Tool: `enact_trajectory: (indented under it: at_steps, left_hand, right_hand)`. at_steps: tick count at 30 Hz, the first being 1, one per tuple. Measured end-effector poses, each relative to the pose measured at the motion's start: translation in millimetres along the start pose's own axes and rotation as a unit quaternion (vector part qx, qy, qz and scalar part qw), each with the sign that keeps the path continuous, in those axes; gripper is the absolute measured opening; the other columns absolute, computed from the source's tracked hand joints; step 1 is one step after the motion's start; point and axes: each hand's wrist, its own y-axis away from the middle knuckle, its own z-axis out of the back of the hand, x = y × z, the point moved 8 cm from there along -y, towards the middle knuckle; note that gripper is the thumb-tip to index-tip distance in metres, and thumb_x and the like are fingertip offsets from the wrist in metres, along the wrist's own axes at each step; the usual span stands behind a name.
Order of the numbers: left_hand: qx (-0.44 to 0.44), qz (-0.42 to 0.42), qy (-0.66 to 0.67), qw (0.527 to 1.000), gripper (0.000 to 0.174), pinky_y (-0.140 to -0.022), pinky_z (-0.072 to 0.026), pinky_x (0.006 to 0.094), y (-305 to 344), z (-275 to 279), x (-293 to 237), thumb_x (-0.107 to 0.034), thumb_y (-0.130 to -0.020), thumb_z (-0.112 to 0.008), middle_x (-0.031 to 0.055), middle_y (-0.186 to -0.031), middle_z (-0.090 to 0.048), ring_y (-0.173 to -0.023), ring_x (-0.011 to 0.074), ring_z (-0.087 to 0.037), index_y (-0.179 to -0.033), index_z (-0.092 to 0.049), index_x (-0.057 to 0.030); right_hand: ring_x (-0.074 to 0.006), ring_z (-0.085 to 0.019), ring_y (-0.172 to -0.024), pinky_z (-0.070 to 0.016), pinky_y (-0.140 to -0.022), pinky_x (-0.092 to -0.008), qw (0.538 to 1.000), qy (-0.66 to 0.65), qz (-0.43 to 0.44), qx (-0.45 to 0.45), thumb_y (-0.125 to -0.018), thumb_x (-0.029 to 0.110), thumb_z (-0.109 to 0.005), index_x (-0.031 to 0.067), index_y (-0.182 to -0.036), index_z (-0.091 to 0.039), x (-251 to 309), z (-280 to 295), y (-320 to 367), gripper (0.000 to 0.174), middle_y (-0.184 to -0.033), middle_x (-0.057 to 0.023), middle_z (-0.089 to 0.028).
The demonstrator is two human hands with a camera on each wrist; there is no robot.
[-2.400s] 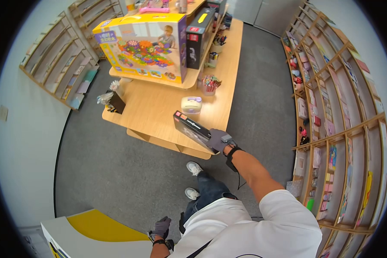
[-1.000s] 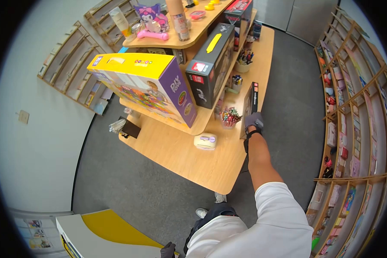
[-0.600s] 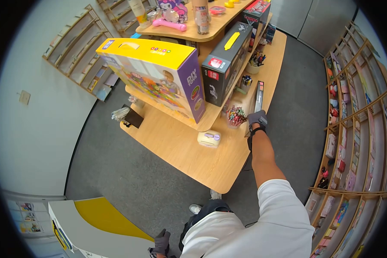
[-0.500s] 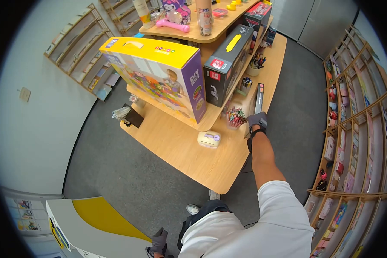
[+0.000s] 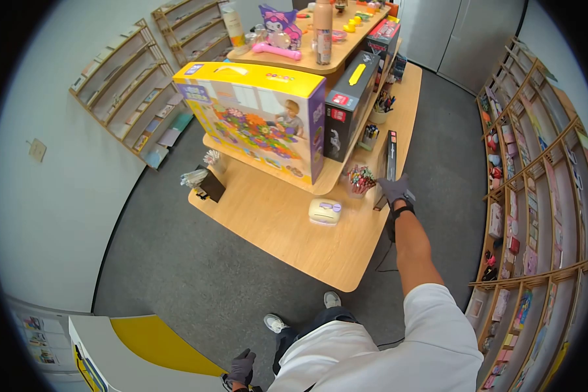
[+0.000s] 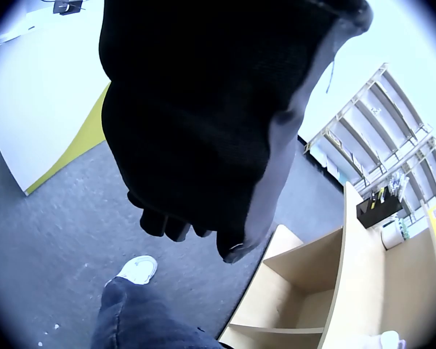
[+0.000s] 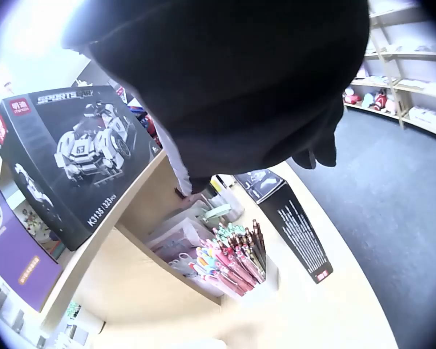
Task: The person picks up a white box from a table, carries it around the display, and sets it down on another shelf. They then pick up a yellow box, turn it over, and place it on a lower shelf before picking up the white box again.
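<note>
My gloved right hand (image 5: 396, 189) is over a thin black box (image 5: 391, 157) standing on edge along the right side of the wooden table (image 5: 287, 242). In the right wrist view, the thumb and loosely bent fingers spread above the black box (image 7: 294, 225), apart from its visible end. Close to its left stands a clear cup of colored pens (image 5: 359, 179). A cream-colored case (image 5: 325, 211) with a lilac part rests nearer the front. My gloved left hand (image 5: 243, 367) hangs low beside my body, its fingers loosely curled and holding nothing.
On the raised shelf stand a yellow toy box (image 5: 255, 124) and a black model-car box (image 5: 354, 101). A black pen holder (image 5: 209, 184) is at the left end. A grey and yellow counter (image 5: 157, 346) stands behind on the left. Shelves (image 5: 529, 215) line the right wall.
The black box has gone from the table's front to its right side, beyond the pen cup. Lately my right hand has loosened from it and shifted slightly right. My left hand stays low.
</note>
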Motion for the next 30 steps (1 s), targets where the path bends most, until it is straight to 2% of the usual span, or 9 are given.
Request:
enact_trajectory:
  at_steps: [4, 8, 11, 12, 15, 20, 24, 26, 30]
  left_hand:
    - [0.052, 0.012, -0.040, 0.998, 0.057, -0.088, -0.0553, 0.0340, -34, 25, 16, -0.034, -0.096, -0.070, 0.0103, -0.107, -0.079, -0.095, 0.0189, -0.071, -0.144, -0.068, -0.0037]
    - [0.066, -0.058, -0.191, 0.978, 0.055, -0.092, -0.0555, 0.0379, -80, 86, 2, -0.045, -0.100, -0.061, 0.0113, -0.109, -0.080, -0.098, 0.0233, -0.074, -0.142, -0.069, -0.0103]
    - [0.081, -0.137, -0.261, 0.952, 0.067, -0.116, -0.0452, 0.0401, -156, 130, 6, -0.056, -0.100, -0.058, 0.0199, -0.144, -0.068, -0.137, 0.0333, -0.062, -0.149, -0.064, -0.0121]
    - [0.076, -0.159, -0.264, 0.948, 0.066, -0.122, -0.0405, 0.0409, -152, 152, -25, -0.057, -0.101, -0.056, 0.0217, -0.151, -0.062, -0.146, 0.0356, -0.055, -0.149, -0.064, -0.0127]
    - [0.033, -0.214, -0.230, 0.949, 0.066, -0.120, -0.0428, 0.0424, -161, 204, -101, -0.054, -0.102, -0.055, 0.0234, -0.148, -0.064, -0.142, 0.0384, -0.058, -0.148, -0.064, -0.0079]
    - [0.008, -0.324, -0.226, 0.919, 0.060, -0.112, -0.0476, 0.0459, -166, 253, -267, -0.049, -0.105, -0.051, 0.0294, -0.134, -0.069, -0.131, 0.0438, -0.064, -0.135, -0.068, -0.0001]
    - [0.059, -0.399, -0.008, 0.915, 0.061, -0.106, -0.0506, 0.0402, -146, 269, -398, -0.050, -0.107, -0.056, 0.0203, -0.126, -0.076, -0.120, 0.0277, -0.070, -0.134, -0.069, 0.0029]
    - [0.064, -0.430, 0.041, 0.900, 0.066, -0.108, -0.0498, 0.0373, -124, 276, -458, -0.054, -0.107, -0.058, 0.0139, -0.131, -0.075, -0.125, 0.0224, -0.067, -0.138, -0.068, 0.0030]
    - [0.149, -0.451, 0.114, 0.872, 0.060, -0.115, -0.0478, 0.0391, -128, 273, -562, -0.046, -0.111, -0.057, 0.0148, -0.142, -0.068, -0.126, 0.0251, -0.066, -0.149, -0.061, -0.0001]
  right_hand:
    - [-0.0429, -0.071, -0.119, -0.0584, -0.099, -0.0498, 0.995, -0.058, 0.080, 0.000, -0.070, 0.047, -0.086, -0.0050, -0.154, -0.042, 28, 50, 42, 0.108, -0.132, -0.0301, -0.069]
    - [-0.0455, -0.067, -0.126, -0.0551, -0.104, -0.0488, 0.993, -0.066, 0.019, 0.091, -0.074, 0.052, -0.085, -0.0080, -0.157, -0.041, 71, 98, 111, 0.111, -0.139, -0.0328, -0.065]
    - [-0.0475, -0.062, -0.132, -0.0506, -0.110, -0.0471, 0.980, -0.095, 0.144, -0.103, -0.082, 0.059, -0.080, -0.0094, -0.157, -0.043, 104, 144, 153, 0.107, -0.143, -0.0348, -0.062]
    - [-0.0475, -0.062, -0.132, -0.0506, -0.110, -0.0471, 0.979, -0.091, 0.150, -0.103, -0.082, 0.059, -0.080, -0.0094, -0.157, -0.043, 109, 146, 162, 0.107, -0.143, -0.0348, -0.062]
    - [-0.0480, -0.056, -0.140, -0.0450, -0.116, -0.0458, 0.945, -0.102, 0.252, -0.183, -0.092, 0.062, -0.072, -0.0105, -0.155, -0.046, 142, 165, 192, 0.100, -0.148, -0.0363, -0.058]
    - [-0.0467, -0.052, -0.144, -0.0414, -0.119, -0.0450, 0.942, -0.134, 0.269, -0.152, -0.099, 0.061, -0.065, -0.0117, -0.154, -0.046, 203, 176, 228, 0.093, -0.153, -0.0362, -0.054]
    - [-0.0463, -0.051, -0.145, -0.0406, -0.120, -0.0431, 0.927, -0.208, 0.280, -0.136, -0.106, 0.053, -0.058, -0.0099, -0.154, -0.047, 249, 170, 235, 0.080, -0.156, -0.0336, -0.051]
    - [-0.0453, -0.051, -0.145, -0.0401, -0.121, -0.0414, 0.898, -0.167, 0.368, -0.172, -0.109, 0.048, -0.057, -0.0079, -0.154, -0.048, 268, 157, 217, 0.072, -0.158, -0.0317, -0.050]
    - [-0.0410, -0.053, -0.142, -0.0425, -0.118, -0.0398, 0.889, -0.213, 0.380, -0.143, -0.111, 0.043, -0.055, -0.0053, -0.154, -0.049, 293, 126, 200, 0.065, -0.157, -0.0278, -0.052]
